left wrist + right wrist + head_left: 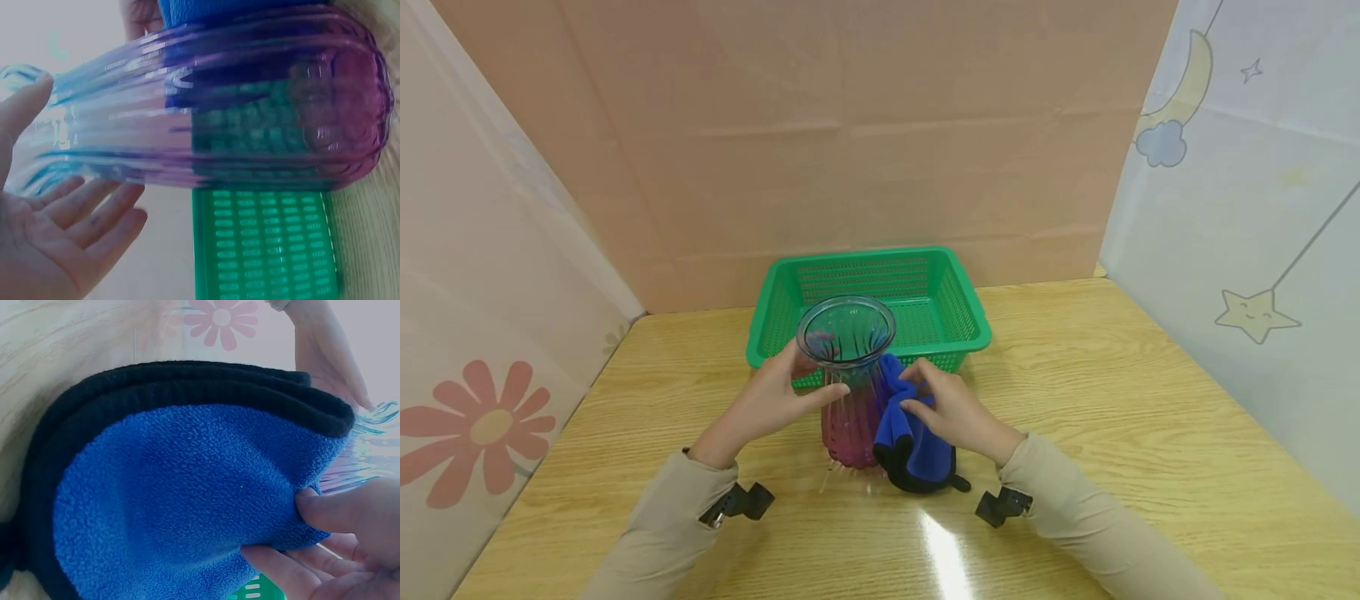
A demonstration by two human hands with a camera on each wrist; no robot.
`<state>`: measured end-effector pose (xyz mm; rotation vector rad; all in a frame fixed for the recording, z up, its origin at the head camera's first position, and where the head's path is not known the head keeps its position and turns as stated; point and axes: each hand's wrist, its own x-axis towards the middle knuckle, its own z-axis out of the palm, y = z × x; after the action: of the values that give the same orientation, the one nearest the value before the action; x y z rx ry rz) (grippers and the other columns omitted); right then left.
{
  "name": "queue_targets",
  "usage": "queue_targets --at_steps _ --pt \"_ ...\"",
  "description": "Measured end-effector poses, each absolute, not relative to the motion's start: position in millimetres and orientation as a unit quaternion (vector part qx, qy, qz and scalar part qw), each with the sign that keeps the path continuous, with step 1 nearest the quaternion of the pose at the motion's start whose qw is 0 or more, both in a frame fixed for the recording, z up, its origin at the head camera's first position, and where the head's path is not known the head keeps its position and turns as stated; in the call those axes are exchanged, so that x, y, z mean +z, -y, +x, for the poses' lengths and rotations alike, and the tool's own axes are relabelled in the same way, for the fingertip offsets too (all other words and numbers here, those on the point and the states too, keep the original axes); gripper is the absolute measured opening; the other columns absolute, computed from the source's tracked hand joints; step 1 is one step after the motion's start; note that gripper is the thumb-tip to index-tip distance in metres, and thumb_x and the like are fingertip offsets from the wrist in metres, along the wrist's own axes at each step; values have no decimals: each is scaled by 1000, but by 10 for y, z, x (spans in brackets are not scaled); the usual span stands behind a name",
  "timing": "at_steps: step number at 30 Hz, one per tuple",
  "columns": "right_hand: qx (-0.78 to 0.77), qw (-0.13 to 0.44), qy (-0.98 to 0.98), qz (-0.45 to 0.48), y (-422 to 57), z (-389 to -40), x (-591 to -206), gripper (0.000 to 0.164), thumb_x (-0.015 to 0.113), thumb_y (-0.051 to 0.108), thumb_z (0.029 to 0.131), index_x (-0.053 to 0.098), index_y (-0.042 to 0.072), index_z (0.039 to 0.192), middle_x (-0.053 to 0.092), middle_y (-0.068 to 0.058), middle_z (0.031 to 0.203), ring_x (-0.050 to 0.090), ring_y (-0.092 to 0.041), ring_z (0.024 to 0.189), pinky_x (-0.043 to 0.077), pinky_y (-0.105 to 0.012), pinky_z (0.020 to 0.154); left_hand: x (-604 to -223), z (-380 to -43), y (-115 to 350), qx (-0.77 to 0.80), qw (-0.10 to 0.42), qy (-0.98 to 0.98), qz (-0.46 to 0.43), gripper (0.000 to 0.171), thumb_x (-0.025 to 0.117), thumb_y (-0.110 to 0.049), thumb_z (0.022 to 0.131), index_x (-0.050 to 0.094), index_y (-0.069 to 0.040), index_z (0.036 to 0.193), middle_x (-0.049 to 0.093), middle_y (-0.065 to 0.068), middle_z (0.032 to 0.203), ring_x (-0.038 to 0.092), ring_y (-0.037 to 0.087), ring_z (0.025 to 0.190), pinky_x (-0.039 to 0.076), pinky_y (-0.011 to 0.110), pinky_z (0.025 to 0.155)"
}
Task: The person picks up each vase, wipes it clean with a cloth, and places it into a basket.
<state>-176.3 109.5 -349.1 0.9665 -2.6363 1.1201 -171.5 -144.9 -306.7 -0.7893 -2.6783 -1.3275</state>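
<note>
A ribbed glass vase (852,408), blue-green at the rim and pink at the base, stands at the middle of the table. My left hand (778,392) is round its neck, thumb at the front and fingers behind; the left wrist view shows the palm (44,250) apart from the glass. My right hand (951,408) pinches a blue cloth (928,454) with black edging, just right of the vase. In the right wrist view, thumb and fingers grip a fold of the cloth (187,481). The cloth hangs down beside the vase, its lower edge near the tabletop.
Right behind the vase is a green plastic basket (981,333) with slotted walls. The wooden table (1075,375) meets a plain backdrop (880,167) at the back and patterned sheets (1247,225) at the sides. Dark wrist cameras (1000,505) are worn on both sleeves.
</note>
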Motion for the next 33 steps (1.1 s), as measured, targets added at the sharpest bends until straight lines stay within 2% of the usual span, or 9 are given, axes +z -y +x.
queue_targets --at_steps 7,22,33 --pt "369 102 864 327 -1082 -1775 -3472 25 65 1 85 53 0 106 66 -15 100 67 -26 87 58 -34 78 -3059 -1703 1367 -426 49 874 -227 70 75 -32 79 37 -17 136 62 7 125 60 30 115 50 49 95" --pt "438 128 835 307 -1021 -1776 -3353 28 66 -1 83 56 -1 110 67 -18 105 66 -30 98 57 -38 82 -3058 -1709 1349 -429 69 872 -225 66 76 -28 78 41 -17 134 64 7 122 59 28 116 49 48 97" --pt "504 131 807 277 -992 -1760 -3198 28 64 -1 85 56 1 113 66 -17 109 66 -28 96 59 -27 70 -3075 -1748 1366 -449 69 858 -242 62 76 -21 79 46 -14 132 59 7 126 55 26 120 50 46 97"
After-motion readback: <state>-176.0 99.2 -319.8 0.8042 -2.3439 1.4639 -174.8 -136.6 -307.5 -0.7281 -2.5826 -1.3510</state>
